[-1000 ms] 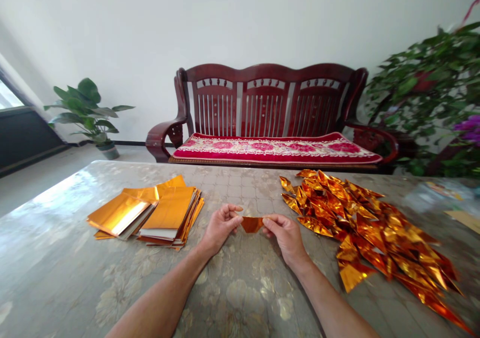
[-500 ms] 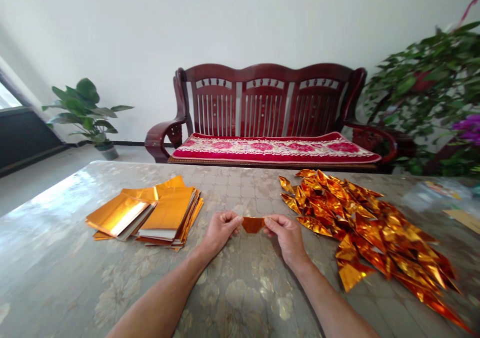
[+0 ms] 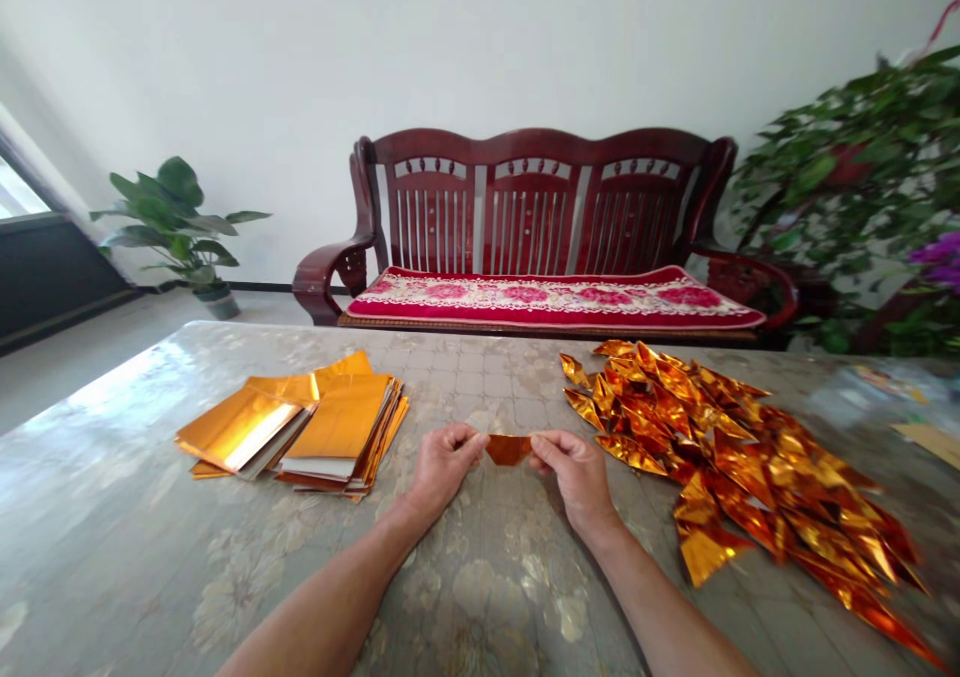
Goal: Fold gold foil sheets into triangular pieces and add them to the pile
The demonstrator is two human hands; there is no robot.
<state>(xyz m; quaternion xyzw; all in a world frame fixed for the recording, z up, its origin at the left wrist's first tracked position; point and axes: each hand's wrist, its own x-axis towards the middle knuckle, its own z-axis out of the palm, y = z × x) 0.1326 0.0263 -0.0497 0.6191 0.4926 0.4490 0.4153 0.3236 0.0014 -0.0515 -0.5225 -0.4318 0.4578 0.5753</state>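
Note:
A small folded piece of gold foil paper [image 3: 508, 448] hangs just above the table between both hands. My left hand [image 3: 442, 465] pinches its left end with fingers closed. My right hand [image 3: 574, 469] pinches the right end the same way. To the left lies a loose stack of flat gold foil sheets [image 3: 300, 425]. To the right spreads a pile of several folded gold foil pieces [image 3: 739, 462], touching nothing I hold.
The table [image 3: 150, 517] has a glossy floral covering. Behind it stands a dark red wooden bench [image 3: 532, 217] with a red cushion. A potted plant [image 3: 180, 222] is on the floor at left; a large leafy plant [image 3: 862, 187] stands at right. Blurred papers [image 3: 877, 387] lie far right.
Both hands have stayed on the foil piece, with the left fingers closing tighter on its end. The piece looks slightly more compact.

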